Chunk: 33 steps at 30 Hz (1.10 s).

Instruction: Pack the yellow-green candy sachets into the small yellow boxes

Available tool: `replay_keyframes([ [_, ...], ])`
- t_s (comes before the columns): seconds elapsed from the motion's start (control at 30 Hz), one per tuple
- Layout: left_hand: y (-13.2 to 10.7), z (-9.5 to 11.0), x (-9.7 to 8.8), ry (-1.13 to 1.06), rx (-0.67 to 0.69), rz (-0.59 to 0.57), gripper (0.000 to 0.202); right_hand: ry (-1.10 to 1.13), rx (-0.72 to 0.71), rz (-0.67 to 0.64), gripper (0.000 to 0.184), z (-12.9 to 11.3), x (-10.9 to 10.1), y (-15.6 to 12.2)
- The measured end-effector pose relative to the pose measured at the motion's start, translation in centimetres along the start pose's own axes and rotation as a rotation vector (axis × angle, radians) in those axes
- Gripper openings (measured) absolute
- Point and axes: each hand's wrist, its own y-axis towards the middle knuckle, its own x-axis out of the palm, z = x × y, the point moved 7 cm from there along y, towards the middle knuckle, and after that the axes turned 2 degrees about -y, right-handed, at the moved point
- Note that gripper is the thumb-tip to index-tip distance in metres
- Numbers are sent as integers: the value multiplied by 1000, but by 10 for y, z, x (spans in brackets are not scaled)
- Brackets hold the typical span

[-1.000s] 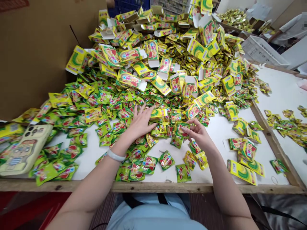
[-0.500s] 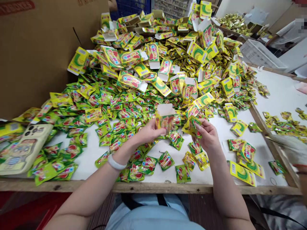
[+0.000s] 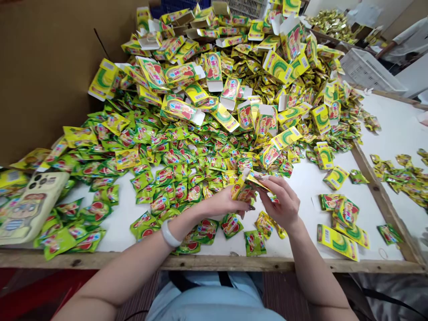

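My left hand (image 3: 223, 203) is closed round a small yellow and green candy box (image 3: 239, 186), which is tilted and partly covered by the fingers. At its upper end my right hand (image 3: 281, 201) pinches a candy packet (image 3: 255, 180), mostly hidden behind the fingers. Whether the packet is inside the box or only touching it, I cannot tell. Loose green packets (image 3: 254, 243) and yellow packets (image 3: 264, 223) lie on the white table just below my hands.
A big heap of packets and boxes (image 3: 180, 109) fills the back. A phone (image 3: 35, 207) lies at left beside a tall cardboard carton (image 3: 43, 80). Wooden strips (image 3: 381, 200) edge the table. At back right are a white crate (image 3: 371, 71) and a person's sleeve (image 3: 413, 35).
My hands have come together: the right hand brought its packet left to the box, and the box tilted over. A gloved hand at the right edge has left the view.
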Motion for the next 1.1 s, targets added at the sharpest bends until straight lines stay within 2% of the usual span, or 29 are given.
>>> replay_keyframes([
  [0.13,2,-5,-10,55,24,18,18,-21,67,-147,31,4,-2,10],
  [0.3,3,-13,-13,239,15,46,18,247,272,-440,23,20,0,4],
  [0.4,2,-16,-10,281,-28,58,24,333,294,-542,20,22,0,2],
  [0.47,2,-15,-10,343,-30,80,29,329,267,-551,18,21,-2,3],
  [0.6,0,-6,-15,495,47,162,35,235,174,-481,22,11,0,4],
  [0.7,-4,6,-20,568,128,190,27,109,51,-457,34,-7,7,-1],
  [0.8,-10,20,-25,733,211,218,19,-16,-63,-446,40,-23,12,-4],
  [0.9,-12,27,-27,876,246,200,22,-30,-123,-501,37,-30,15,-3],
  [1.0,-11,23,-25,988,221,158,25,-78,-113,-560,35,-27,19,-3],
  [1.1,-8,16,-20,972,163,103,19,-141,-85,-548,32,-21,23,-6],
])
